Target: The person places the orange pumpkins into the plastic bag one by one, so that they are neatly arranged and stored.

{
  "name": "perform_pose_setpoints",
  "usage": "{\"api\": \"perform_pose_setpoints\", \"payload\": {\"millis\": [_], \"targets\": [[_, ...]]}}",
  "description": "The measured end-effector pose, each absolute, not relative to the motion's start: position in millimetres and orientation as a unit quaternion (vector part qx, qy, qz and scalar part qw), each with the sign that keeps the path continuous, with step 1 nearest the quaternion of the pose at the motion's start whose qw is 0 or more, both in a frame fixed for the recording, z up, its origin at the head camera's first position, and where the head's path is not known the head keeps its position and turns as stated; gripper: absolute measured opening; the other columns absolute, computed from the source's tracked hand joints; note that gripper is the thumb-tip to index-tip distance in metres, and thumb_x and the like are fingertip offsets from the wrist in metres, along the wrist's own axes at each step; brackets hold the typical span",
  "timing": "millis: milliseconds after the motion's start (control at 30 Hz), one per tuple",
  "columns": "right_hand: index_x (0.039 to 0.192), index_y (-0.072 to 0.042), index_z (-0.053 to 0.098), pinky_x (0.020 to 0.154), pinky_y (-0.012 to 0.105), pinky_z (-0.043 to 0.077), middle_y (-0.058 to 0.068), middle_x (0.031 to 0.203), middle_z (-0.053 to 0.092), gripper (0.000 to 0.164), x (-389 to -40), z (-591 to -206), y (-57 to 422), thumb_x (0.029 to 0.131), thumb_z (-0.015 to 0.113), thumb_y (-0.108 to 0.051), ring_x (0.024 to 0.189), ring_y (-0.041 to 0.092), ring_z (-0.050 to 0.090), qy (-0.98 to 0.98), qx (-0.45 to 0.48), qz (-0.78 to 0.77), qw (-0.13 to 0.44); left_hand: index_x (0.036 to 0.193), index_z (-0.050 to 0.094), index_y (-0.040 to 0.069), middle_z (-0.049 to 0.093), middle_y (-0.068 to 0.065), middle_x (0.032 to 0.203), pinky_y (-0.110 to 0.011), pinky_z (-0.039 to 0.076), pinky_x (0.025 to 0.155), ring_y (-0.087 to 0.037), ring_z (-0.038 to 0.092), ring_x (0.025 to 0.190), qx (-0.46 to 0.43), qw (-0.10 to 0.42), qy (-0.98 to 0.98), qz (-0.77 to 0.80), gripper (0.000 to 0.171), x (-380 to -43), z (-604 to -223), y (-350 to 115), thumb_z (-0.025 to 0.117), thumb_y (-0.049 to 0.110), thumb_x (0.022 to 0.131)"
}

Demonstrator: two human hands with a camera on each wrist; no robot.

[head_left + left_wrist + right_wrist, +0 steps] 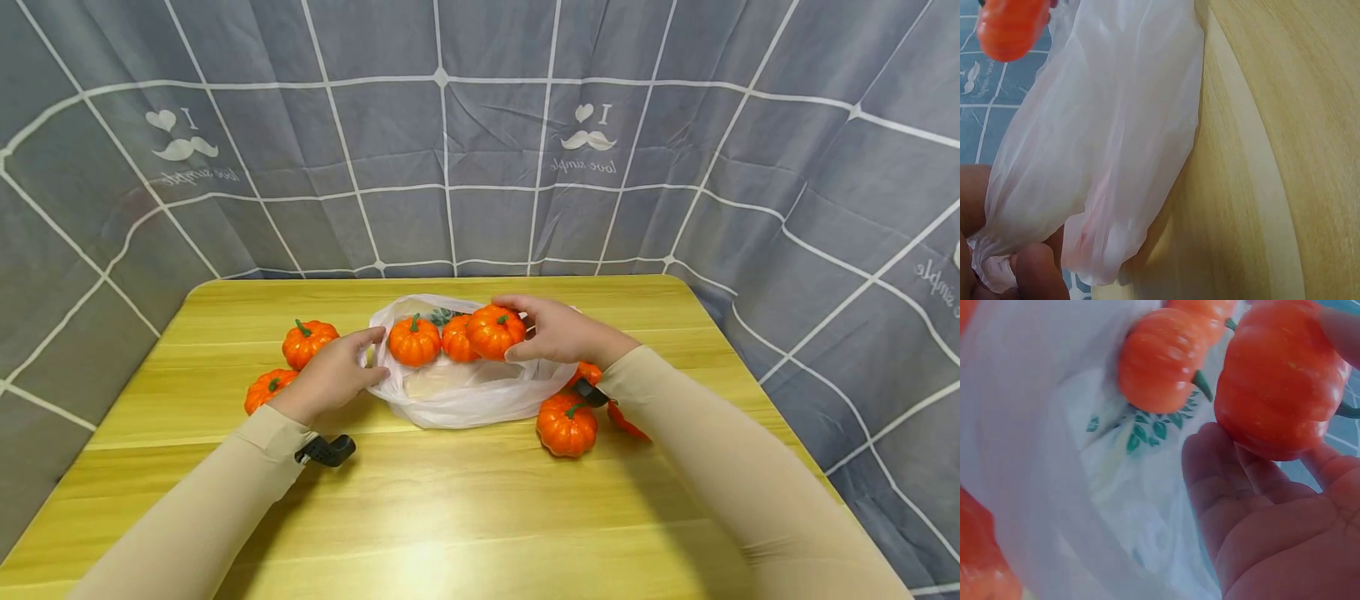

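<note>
A white plastic bag (472, 400) lies on the table with its mouth spread. Inside it sit two small orange pumpkins with green stems, a left pumpkin (414, 342) and a right pumpkin (457, 337). My left hand (336, 375) pinches the bag's left rim, and the left wrist view shows the gathered plastic (997, 250) between thumb and fingers. Above the bag's right part, my right hand (562, 331) holds another orange pumpkin (496, 332) between thumb and fingers. Green leaf print (1157, 428) shows on the bag's inner side in the right wrist view.
Two pumpkins, a back pumpkin (309, 343) and a front pumpkin (268, 390), lie left of the bag, partly behind my left hand. Near my right wrist lie a whole pumpkin (567, 425) and two partly hidden ones. A grey curtain (487, 167) hangs around the wooden table (435, 517).
</note>
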State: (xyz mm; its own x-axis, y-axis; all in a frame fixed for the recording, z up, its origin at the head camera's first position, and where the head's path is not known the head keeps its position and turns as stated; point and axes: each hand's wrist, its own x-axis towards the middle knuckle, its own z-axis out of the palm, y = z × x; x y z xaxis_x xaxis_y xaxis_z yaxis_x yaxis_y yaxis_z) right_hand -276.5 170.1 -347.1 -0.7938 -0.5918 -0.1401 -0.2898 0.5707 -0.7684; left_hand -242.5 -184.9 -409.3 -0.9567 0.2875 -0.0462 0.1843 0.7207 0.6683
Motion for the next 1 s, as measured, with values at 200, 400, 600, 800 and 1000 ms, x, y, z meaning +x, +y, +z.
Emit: {"api": "perform_pose_setpoints", "payload": {"millis": [200,400,600,800,1000], "targets": [[0.163,-0.013,0.038,0.114,0.048,0.050,0.014,0.156,0.049,0.085,-279.7,-354.8,173.2,0.087,0.077,-0.015,0.131,0.033,0.058,0.881,-0.240,-0.346,0.214,0.159,0.041,-0.001,0.046,-0.021,0.162,-0.056,0.046,0.114,-0.037,0.053,0.135,0.131,0.075,0.924,0.352,0.070,-243.0,-408.1,-185.0,0.071,0.020,0.099],[0.161,-0.019,0.042,0.117,0.049,0.044,0.013,0.151,0.055,0.083,-286.8,-362.6,180.4,0.087,0.079,-0.019,0.132,0.032,0.055,0.905,-0.217,-0.297,0.212,0.158,0.042,-0.001,0.048,-0.022,0.161,-0.058,0.044,0.115,-0.036,0.053,0.133,0.131,0.072,0.924,0.351,0.070,-243.1,-406.7,-184.4,0.071,0.019,0.099],[0.162,-0.019,0.040,0.118,0.050,0.043,0.015,0.151,0.055,0.087,-291.4,-366.8,184.3,0.085,0.079,-0.020,0.131,0.033,0.055,0.913,-0.202,-0.281,0.214,0.159,0.043,0.000,0.049,-0.022,0.160,-0.056,0.044,0.115,-0.038,0.053,0.136,0.131,0.072,0.927,0.345,0.070,-243.6,-407.8,-184.8,0.072,0.019,0.098],[0.164,-0.021,0.038,0.115,0.049,0.046,0.016,0.150,0.056,0.091,-295.8,-366.4,184.4,0.083,0.079,-0.020,0.127,0.034,0.056,0.921,-0.185,-0.274,0.204,0.158,0.044,0.001,0.052,-0.021,0.158,-0.048,0.048,0.103,-0.034,0.056,0.120,0.131,0.069,0.931,0.332,0.071,-244.2,-408.6,-184.8,0.073,0.021,0.097],[0.164,-0.017,0.036,0.117,0.052,0.045,0.017,0.153,0.054,0.091,-302.0,-365.2,183.5,0.084,0.080,-0.018,0.130,0.036,0.056,0.931,-0.183,-0.255,0.184,0.159,0.044,0.002,0.051,-0.020,0.159,-0.049,0.047,0.105,-0.034,0.055,0.121,0.130,0.073,0.933,0.327,0.072,-244.9,-408.2,-184.6,0.073,0.023,0.097]]}}
